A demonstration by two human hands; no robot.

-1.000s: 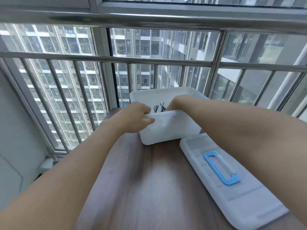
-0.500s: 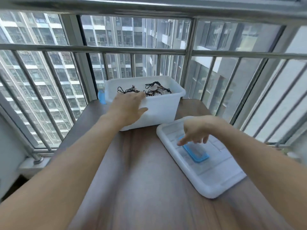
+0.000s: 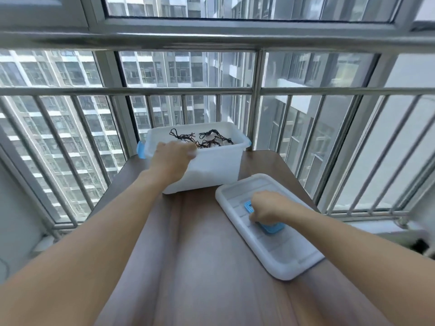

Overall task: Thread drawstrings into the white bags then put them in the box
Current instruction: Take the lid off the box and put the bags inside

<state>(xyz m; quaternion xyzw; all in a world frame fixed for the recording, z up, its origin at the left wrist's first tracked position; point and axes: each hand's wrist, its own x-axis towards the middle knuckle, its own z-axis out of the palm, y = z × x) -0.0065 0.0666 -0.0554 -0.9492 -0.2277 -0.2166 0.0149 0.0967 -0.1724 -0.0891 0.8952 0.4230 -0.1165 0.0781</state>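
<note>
A white plastic box (image 3: 211,168) stands at the far end of the wooden table (image 3: 207,267). Inside it lie white bags with black drawstrings (image 3: 207,138) tangled on top. My left hand (image 3: 173,158) holds the box's near rim, fingers curled over the edge. The box's white lid (image 3: 277,250) lies flat on the table to the right. My right hand (image 3: 268,209) grips the lid's blue handle (image 3: 270,228).
A steel railing and window bars (image 3: 255,128) run right behind the box and along both sides of the table. The box has blue clips (image 3: 140,149) at its ends. Bare wood lies between my arms.
My right hand left the box, moved to the lid and closed on its blue handle. My left hand stayed on the box's near rim. The camera view tilted down.
</note>
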